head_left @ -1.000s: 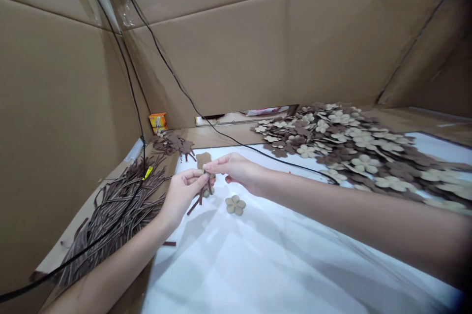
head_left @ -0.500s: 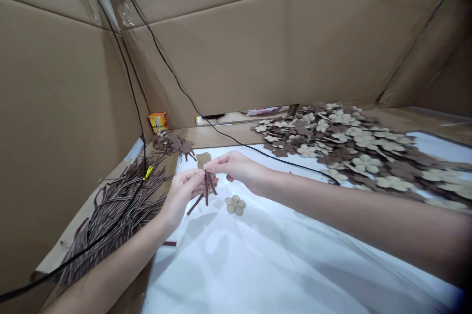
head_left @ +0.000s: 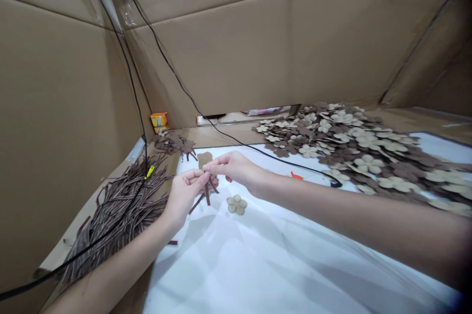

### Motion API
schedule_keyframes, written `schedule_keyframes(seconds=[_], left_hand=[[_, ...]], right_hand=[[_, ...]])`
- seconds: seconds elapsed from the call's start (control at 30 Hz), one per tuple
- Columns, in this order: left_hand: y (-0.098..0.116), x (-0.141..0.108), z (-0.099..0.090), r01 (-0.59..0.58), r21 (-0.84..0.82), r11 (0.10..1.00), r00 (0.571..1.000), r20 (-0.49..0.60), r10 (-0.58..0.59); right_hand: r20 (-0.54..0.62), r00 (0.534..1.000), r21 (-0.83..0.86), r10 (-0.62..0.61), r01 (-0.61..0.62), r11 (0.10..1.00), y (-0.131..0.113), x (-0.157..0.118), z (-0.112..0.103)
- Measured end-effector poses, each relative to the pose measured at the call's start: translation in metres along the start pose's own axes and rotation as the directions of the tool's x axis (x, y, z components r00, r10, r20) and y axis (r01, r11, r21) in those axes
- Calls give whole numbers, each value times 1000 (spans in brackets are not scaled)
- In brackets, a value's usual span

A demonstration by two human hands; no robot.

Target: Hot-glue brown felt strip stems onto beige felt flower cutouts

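Note:
My left hand [head_left: 186, 193] is closed in a pinch on brown ribbon strips [head_left: 208, 196] with pale stitched edges, whose ends dangle below the fingers. At the strips' upper end, my right hand [head_left: 238, 170] pinches with thumb and forefinger, its tips touching my left thumb. Just beyond the fingertips shows a tan felt-like piece [head_left: 205, 158]; whether it is held or lies on the white sheet I cannot tell. A beige five-petal flower [head_left: 236, 204] lies flat on the white sheet [head_left: 236, 265], below my right hand.
Loose brown ribbon strips [head_left: 121, 215] are heaped on the left. Beige and brown flowers [head_left: 354, 141] pile up at the back right. Dark flowers with ribbons [head_left: 175, 142] lie near an orange box [head_left: 159, 121]. A black cable [head_left: 177, 75] crosses the workspace between cardboard walls [head_left: 228, 58].
My left thumb has slid up over the strips, covering more of their upper part. More of an orange-red object shows above my right forearm. The view has shifted slightly.

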State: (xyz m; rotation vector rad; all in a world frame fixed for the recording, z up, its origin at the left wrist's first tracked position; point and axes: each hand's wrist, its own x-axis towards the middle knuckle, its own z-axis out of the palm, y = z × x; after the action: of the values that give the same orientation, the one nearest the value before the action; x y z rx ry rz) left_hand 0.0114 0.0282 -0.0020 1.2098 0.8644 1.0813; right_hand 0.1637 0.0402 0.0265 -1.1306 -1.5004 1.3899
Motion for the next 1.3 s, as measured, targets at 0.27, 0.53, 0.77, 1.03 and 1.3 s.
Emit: schedule_keyframes(seconds=[0.27, 0.53, 0.77, 1.03, 1.3], left_hand=[[-6, -4, 2, -122, -24, 992, 993, -8, 121], [-11, -8, 6, -224, -24, 974, 972, -80, 221], [-4, -10, 6, -305, -25, 952, 948, -105, 301], [-1, -15, 5, -360, 160, 919, 929, -36, 369], [-2, -7, 2, -103, 252, 962, 995, 35, 97]], right_hand=[[5, 999, 92, 43, -43, 995, -13, -3, 8], [-4, 996, 225, 90, -87, 970, -17, -12, 19], [-63, 992, 364, 105, -76, 928, -16, -15, 31], [-73, 992, 440, 99, -57, 896, -18, -35, 33], [51, 975, -661, -217, 196, 725, -21, -72, -103]])
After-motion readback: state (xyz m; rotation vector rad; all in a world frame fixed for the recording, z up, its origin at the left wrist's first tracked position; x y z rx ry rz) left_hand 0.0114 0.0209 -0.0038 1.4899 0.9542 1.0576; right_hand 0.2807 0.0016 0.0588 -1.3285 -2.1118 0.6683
